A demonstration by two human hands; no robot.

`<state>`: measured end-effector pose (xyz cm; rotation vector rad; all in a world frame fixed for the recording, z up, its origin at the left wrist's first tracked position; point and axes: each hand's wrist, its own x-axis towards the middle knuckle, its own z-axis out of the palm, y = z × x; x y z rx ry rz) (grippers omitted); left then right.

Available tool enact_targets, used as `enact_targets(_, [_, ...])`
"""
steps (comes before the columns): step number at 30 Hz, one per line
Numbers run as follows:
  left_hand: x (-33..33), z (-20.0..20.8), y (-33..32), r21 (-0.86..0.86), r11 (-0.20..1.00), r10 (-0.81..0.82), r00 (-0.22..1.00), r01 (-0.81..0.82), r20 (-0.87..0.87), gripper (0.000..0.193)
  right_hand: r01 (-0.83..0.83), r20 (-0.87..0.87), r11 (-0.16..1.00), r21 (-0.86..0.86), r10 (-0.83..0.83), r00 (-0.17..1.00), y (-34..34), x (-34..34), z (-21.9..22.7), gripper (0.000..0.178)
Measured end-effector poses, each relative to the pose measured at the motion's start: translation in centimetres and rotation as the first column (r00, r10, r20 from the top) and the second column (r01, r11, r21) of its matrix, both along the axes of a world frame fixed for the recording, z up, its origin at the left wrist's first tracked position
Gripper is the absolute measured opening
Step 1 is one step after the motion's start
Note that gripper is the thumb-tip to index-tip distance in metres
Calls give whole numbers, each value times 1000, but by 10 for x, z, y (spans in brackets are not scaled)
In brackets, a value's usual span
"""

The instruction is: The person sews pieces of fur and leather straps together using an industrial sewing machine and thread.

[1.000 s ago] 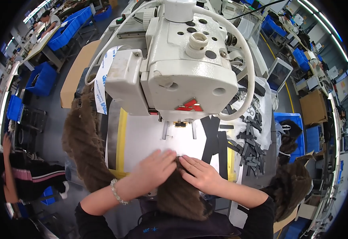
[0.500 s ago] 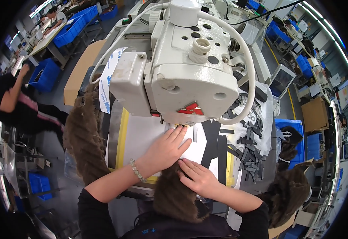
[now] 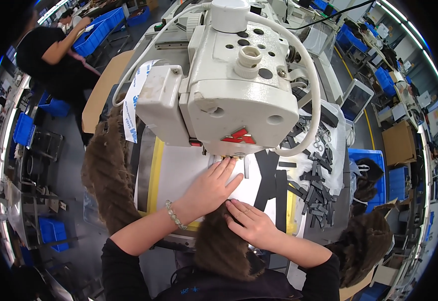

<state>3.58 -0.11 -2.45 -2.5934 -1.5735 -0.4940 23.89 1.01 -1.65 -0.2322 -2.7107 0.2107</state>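
Observation:
A large white sewing machine (image 3: 241, 113) stands in front of me, its head over a white work plate (image 3: 174, 170) edged with yellow tape. My left hand (image 3: 210, 186) lies flat with fingers stretched forward, their tips right beneath the machine head. What is under those fingertips is mostly hidden. Brown fur material (image 3: 219, 246) hangs over the near edge of the plate toward my lap. On its upper right part rests my right hand (image 3: 251, 224), fingers extended and thumb apart. Black strips (image 3: 265, 180) lie on the plate to the right of my hands.
Short black strap pieces (image 3: 317, 200) and metal clasps (image 3: 323, 138) lie heaped at the right. More brown fur hangs at the left (image 3: 109, 175) and lies at the right (image 3: 362, 246). A blue bin (image 3: 379, 198) stands at right. Another person (image 3: 53, 55) is at the far left.
My hands and the fur stay almost in place. The whole view has shifted very slightly. At the left, the other person has moved farther away, toward the blue bins.

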Motion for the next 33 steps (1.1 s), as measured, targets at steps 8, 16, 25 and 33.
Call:
enact_targets(8, [0,0,1,-9,1000,-6,1000,6,9,36,11,7,1000,2,-11,1000,1,-1,2,21])
enact_targets(16, [-10,14,-11,-135,988,-65,991,80,114,47,17,-6,1000,-12,-17,1000,0,0,0,22])
enact_targets(25, [-26,38,-66,-399,896,-127,973,196,194,52,55,-10,974,-218,-59,998,0,4,-2,31])
enact_targets(33, [-8,16,-87,0,999,-39,999,39,-32,29,92,63,968,-234,-79,995,2,-3,21,27])
